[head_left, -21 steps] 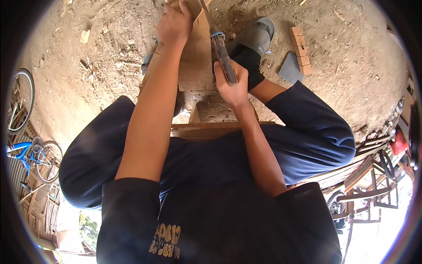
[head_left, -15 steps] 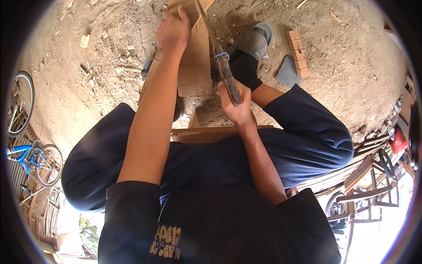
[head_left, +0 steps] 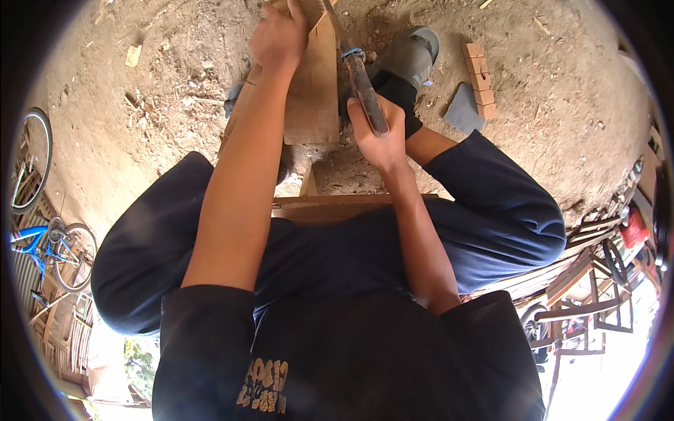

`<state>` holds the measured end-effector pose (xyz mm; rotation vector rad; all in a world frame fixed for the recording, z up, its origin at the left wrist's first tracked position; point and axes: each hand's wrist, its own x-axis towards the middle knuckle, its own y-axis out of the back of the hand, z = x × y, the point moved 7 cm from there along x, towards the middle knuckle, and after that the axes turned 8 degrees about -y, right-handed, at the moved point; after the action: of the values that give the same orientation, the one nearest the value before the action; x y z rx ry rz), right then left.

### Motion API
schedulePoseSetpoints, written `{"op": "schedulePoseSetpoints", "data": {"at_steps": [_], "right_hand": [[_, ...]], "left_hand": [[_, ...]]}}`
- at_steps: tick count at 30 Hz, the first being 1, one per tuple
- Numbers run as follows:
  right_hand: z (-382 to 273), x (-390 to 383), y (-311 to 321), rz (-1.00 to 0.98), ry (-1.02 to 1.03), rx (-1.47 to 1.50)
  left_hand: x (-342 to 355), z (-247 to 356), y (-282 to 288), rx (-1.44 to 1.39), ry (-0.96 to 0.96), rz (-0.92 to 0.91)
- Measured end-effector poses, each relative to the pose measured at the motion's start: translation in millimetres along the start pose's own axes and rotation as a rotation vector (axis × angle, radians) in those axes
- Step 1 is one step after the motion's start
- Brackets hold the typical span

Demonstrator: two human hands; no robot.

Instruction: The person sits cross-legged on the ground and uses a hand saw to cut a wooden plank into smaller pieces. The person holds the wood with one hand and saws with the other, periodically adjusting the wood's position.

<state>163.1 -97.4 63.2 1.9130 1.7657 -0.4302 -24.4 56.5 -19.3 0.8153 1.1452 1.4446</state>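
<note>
My right hand point(head_left: 380, 133) is wrapped round the worn, dark handle of a handsaw point(head_left: 365, 91), which has a blue binding where the blade starts. The narrow blade runs away from me and out past the upper edge, along the right side of a piece of wood point(head_left: 319, 19). My left hand point(head_left: 279, 38) is closed on that piece at the top of the view, its thumb pointing away from me; some fingertips are cut off or hidden. Beneath lies a broad wooden plank point(head_left: 311, 105), with a notched wooden strip point(head_left: 237, 116) partly behind my left forearm.
My right shoe point(head_left: 409, 59) rests on the dirt floor beside the saw. To its right lie a notched wooden bar point(head_left: 480, 81) and a dark flat slab point(head_left: 463, 109). A wooden edge point(head_left: 330, 209) crosses in front of my lap. A blue bicycle point(head_left: 53, 245) stands far left.
My right hand has pushed the handsaw away from me, along its blade. My left hand keeps its hold on the wood, and the whole view has shifted slightly.
</note>
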Motion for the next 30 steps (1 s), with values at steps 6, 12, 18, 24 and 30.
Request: {"op": "schedulePoseSetpoints", "data": {"at_steps": [6,12,18,24,30], "right_hand": [[6.1,-20.6,3.0,0.066,0.147,-0.097],[-1.0,-4.0,4.4,0.097,0.124,-0.104],[4.7,-14.3,4.3,0.080,0.116,-0.138],[-5.0,-4.6,5.7,0.092,0.143,-0.138],[-1.4,-9.2,5.6,0.076,0.119,-0.124]], "left_hand": [[4.7,4.2,2.3,-0.024,0.029,-0.040],[5.9,-2.6,-5.5,-0.001,0.006,-0.013],[6.7,-6.2,-11.8,-0.055,0.014,-0.091],[6.5,-5.8,-10.2,-0.097,-0.007,-0.151],[5.9,-3.9,-7.2,-0.138,0.014,-0.150]]}}
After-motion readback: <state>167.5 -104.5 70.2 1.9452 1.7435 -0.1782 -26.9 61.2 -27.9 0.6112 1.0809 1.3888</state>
